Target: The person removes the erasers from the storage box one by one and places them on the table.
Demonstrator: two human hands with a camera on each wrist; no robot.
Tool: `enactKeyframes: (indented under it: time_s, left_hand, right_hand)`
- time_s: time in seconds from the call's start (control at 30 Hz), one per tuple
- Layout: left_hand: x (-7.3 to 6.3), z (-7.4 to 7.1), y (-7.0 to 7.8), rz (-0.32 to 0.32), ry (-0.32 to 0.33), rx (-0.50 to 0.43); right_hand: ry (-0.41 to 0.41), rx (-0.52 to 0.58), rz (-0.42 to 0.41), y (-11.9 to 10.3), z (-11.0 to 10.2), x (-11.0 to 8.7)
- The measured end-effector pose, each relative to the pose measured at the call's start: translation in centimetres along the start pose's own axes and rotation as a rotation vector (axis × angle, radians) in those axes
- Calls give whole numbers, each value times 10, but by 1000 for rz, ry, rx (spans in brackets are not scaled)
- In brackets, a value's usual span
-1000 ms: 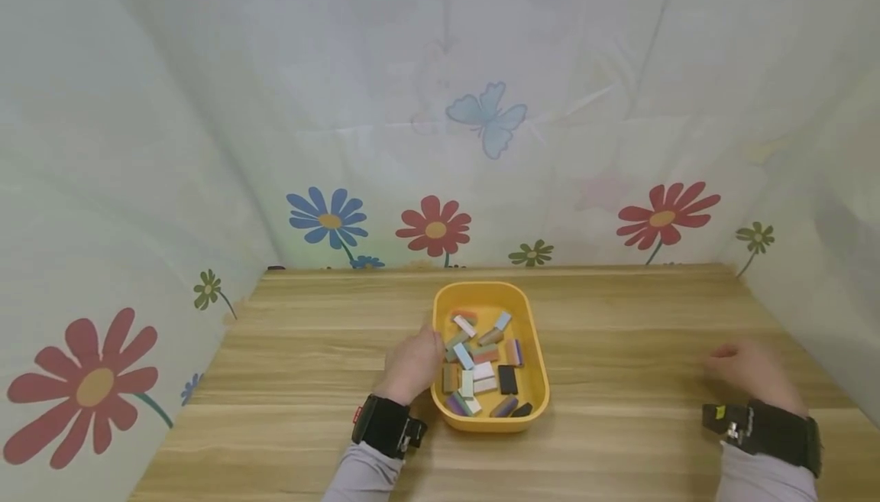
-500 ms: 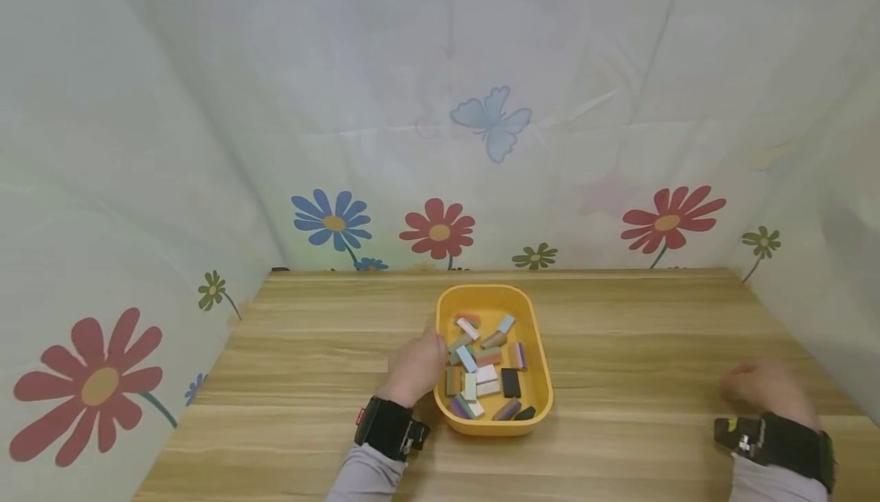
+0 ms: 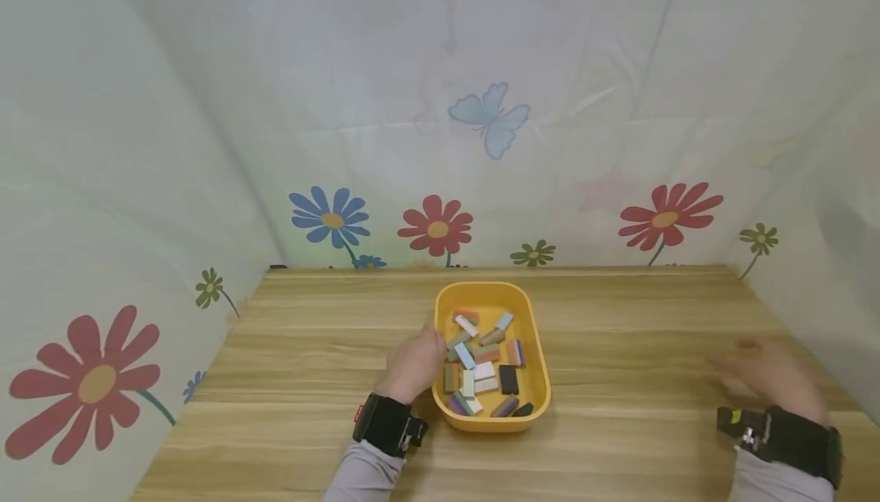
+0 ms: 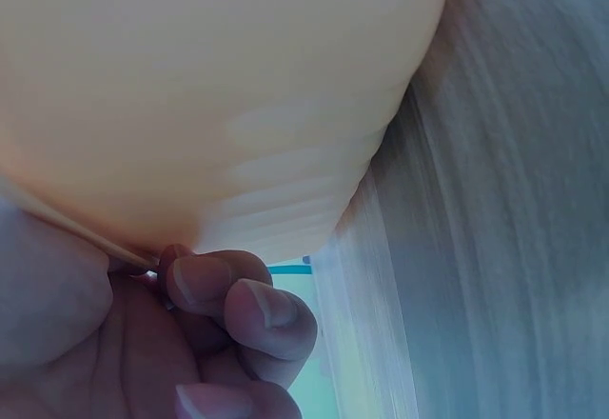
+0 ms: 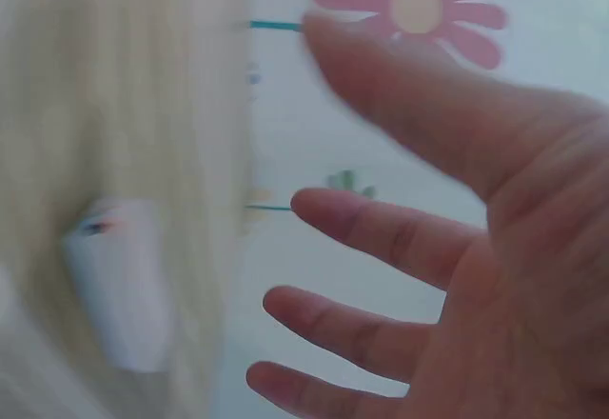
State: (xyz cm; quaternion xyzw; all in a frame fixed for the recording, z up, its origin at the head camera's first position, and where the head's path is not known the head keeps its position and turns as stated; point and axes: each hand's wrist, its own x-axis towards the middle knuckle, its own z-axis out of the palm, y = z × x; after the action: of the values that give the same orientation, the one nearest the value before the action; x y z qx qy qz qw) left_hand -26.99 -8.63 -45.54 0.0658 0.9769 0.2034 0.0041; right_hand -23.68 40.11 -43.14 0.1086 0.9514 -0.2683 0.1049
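A yellow plastic tub (image 3: 539, 380) with rounded corners stands on the wooden table in the head view. Inside lie several small blocks (image 3: 486, 354), some two-toned, in white, pale blue, green, brown, purple and black. My left hand (image 3: 415, 364) grips the tub's left rim. In the left wrist view, its curled fingers (image 4: 271, 316) lie against the tub's pale-looking outer wall (image 4: 219, 105). Off to the right, apart from the tub, my right hand (image 3: 766, 372) is above the table. Its fingers are spread and hold nothing, as the right wrist view shows.
The wood-grain table (image 3: 619, 334) runs back to a cloth wall (image 3: 385, 143) printed with flowers and butterflies. Similar cloth closes off both sides. A blurred pale shape (image 5: 128, 290) is on the table surface in the right wrist view; I cannot tell what it is.
Compared with a second ago, my right hand has shifted slightly right and its fingers have spread. The left hand keeps its grip on the rim, and the tub has stayed put.
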Motion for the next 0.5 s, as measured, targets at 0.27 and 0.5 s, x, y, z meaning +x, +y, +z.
enactKeyframes:
  time_s: [0.27, 0.5]
  left_hand:
    - [-3, -1, -2, -11, 4, -11]
    - [-1, -1, 0, 2, 8, -9]
  right_hand:
    - [287, -59, -224, -63, -8, -16]
    - [370, -113, -381, -132, 3, -31]
